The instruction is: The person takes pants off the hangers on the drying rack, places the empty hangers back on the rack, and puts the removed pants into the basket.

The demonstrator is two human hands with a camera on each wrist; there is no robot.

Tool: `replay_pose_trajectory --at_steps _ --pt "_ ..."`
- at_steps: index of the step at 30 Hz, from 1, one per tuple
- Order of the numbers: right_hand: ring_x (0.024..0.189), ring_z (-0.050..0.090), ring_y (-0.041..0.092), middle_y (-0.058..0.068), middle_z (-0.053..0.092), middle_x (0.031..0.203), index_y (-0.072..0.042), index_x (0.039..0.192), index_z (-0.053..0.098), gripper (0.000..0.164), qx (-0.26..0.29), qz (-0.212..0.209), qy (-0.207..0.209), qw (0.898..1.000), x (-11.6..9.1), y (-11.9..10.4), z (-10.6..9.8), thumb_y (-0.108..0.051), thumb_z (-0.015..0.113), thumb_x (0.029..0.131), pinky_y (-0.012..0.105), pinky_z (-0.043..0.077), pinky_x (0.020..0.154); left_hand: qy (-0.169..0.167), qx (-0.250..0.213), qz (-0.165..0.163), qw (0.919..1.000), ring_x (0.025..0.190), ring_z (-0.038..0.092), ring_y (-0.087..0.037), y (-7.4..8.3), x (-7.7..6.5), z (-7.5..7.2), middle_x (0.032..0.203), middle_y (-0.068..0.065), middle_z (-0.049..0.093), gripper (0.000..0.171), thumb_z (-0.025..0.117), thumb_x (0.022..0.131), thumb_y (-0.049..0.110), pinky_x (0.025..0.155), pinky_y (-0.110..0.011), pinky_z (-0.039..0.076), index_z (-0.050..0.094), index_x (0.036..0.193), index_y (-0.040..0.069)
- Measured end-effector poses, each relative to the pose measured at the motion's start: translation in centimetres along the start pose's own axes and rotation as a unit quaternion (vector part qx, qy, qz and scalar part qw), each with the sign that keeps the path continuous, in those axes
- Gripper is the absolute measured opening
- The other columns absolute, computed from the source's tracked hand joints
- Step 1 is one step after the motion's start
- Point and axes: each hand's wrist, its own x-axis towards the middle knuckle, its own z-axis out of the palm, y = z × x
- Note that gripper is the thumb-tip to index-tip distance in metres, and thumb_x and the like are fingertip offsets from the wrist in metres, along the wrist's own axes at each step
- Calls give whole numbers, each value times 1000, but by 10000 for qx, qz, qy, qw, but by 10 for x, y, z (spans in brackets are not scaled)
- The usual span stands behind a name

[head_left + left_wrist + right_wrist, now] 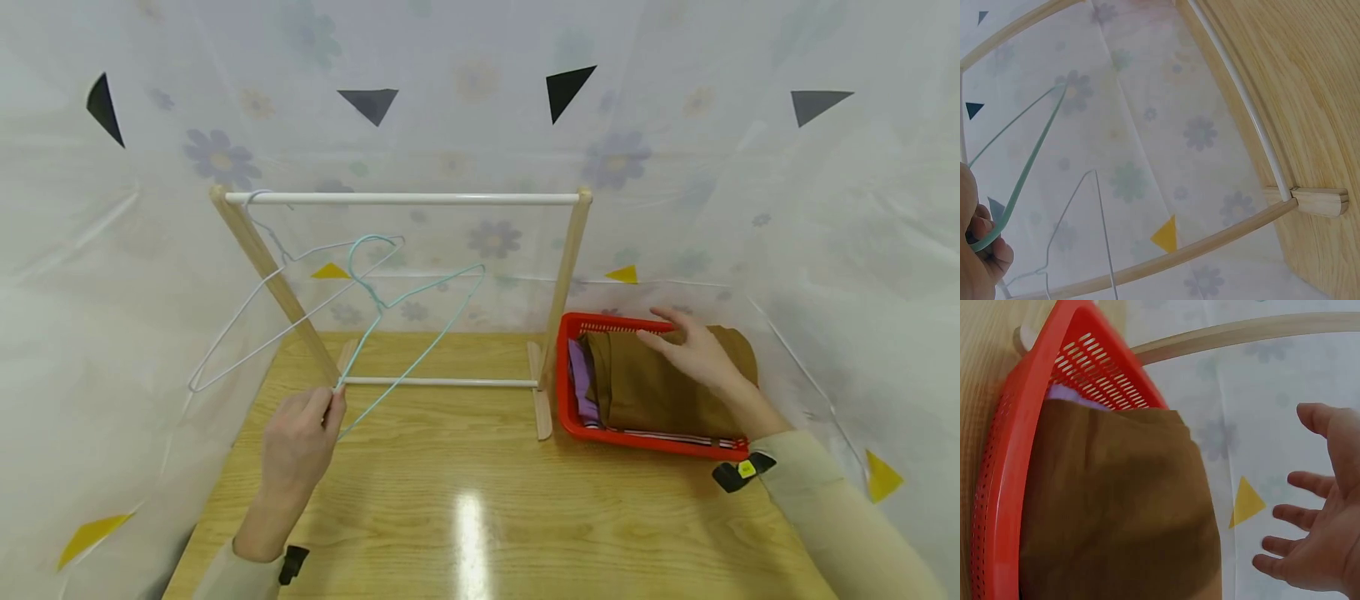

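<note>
My left hand (302,433) grips one end of a mint-green wire hanger (420,287), which is tilted and held in front of the rack. In the left wrist view, the fingers (1001,253) curl round the green hanger (1032,159). A pale lilac hanger (258,287) hangs by its hook from the left part of the rack's white top bar (405,199). Above the red basket (645,444) is my right hand (697,354), its fingers spread and holding nothing. Folded brown cloth (1122,500) fills most of the basket, with purple cloth (581,383) at its left side.
The rack has wooden side posts (564,283) and a white lower bar (442,382), and stands on a wooden table (390,508). Right of the rack sits the basket. Flower-patterned white sheeting (480,108) with black and yellow triangles surrounds the table.
</note>
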Motion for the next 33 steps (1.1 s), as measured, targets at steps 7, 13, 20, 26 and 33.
replay_pose_trajectory --at_steps 7,13,20,26,33 --pt "153 31 57 30 34 167 -4 161 39 80 -1151 -811 -316 9895 13 4 5 -50 66 101 79 27 117 137 -105 -16 9999 48 34 -15 -2 -1 3 54 -3 42 53 42 115 32 45 -29 29 46 68 8" --pt "155 14 65 33 19 171 -9 165 33 87 -1757 -737 -1048 9761 20 10 12 -54 67 99 93 11 108 212 -159 63 9996 47 32 -14 -2 -2 6 53 0 40 52 42 115 32 45 -29 27 47 69 8" --pt "153 13 69 36 19 170 -9 164 34 83 -1921 -866 -1290 9690 20 21 26 -37 75 97 97 10 102 21 -116 10 9999 47 36 -18 0 -2 3 54 -3 43 50 44 115 29 46 -30 30 47 70 7" --pt "149 27 68 33 31 166 -13 161 41 82 -2470 -997 -1055 9581 22 25 39 -38 78 93 95 18 103 60 -109 16 9999 48 36 -18 0 -3 4 55 -4 45 50 43 115 29 45 -31 32 49 71 6" --pt "142 34 70 33 33 165 -12 161 40 91 -2757 -1086 -1047 9493 26 26 48 -36 86 87 96 24 99 57 -108 4 9999 48 34 -16 -1 -3 5 55 -4 45 50 42 115 30 46 -30 30 49 71 6"
